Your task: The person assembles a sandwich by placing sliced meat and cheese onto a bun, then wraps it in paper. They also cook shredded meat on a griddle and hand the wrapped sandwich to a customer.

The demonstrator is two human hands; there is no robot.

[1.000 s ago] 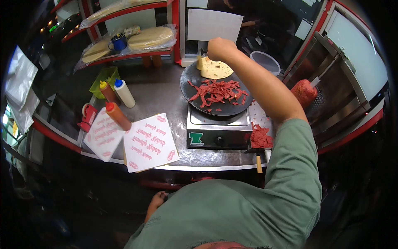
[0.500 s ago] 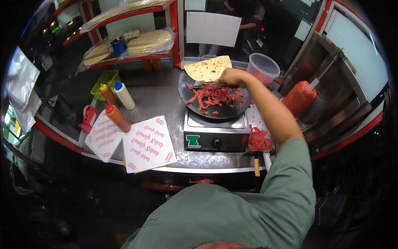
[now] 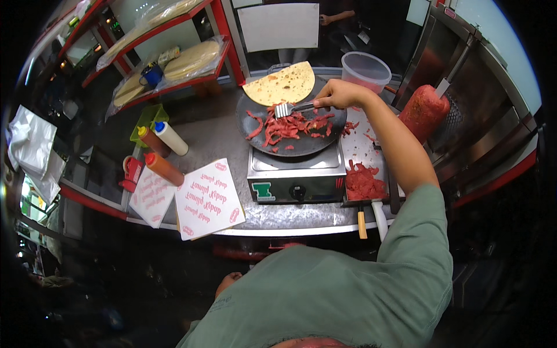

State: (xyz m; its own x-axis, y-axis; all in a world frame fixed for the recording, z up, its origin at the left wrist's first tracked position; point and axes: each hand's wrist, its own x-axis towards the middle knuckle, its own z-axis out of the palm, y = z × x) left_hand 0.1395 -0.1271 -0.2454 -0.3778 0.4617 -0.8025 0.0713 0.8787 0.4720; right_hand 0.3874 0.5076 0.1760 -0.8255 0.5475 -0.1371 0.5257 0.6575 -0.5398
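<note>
My right hand [image 3: 342, 94] is closed around the handle of a metal fork [image 3: 282, 110]. The fork's tines rest over shredded red meat [image 3: 296, 127] spread on a round black griddle pan [image 3: 301, 149]. A folded flatbread [image 3: 281, 84] with brown spots lies across the pan's far left side, just behind the meat. The pan sits on a steel gas stove [image 3: 297, 188]. Low in the view, my left hand [image 3: 229, 282] hangs beside my body, away from the counter; its fingers are mostly hidden in shadow.
Sauce bottles [image 3: 171, 138] and printed paper sheets [image 3: 209, 197] occupy the counter's left. A tray of red meat [image 3: 365, 182], with knife handles [image 3: 379, 219] jutting out, sits right of the stove. Behind are a clear tub [image 3: 365, 69] and a meat cone [image 3: 425, 113] on a spit.
My right hand has turned the fork, so its tines now show flat over the meat. My left hand has come into view at the bottom. The whole view has shifted slightly.
</note>
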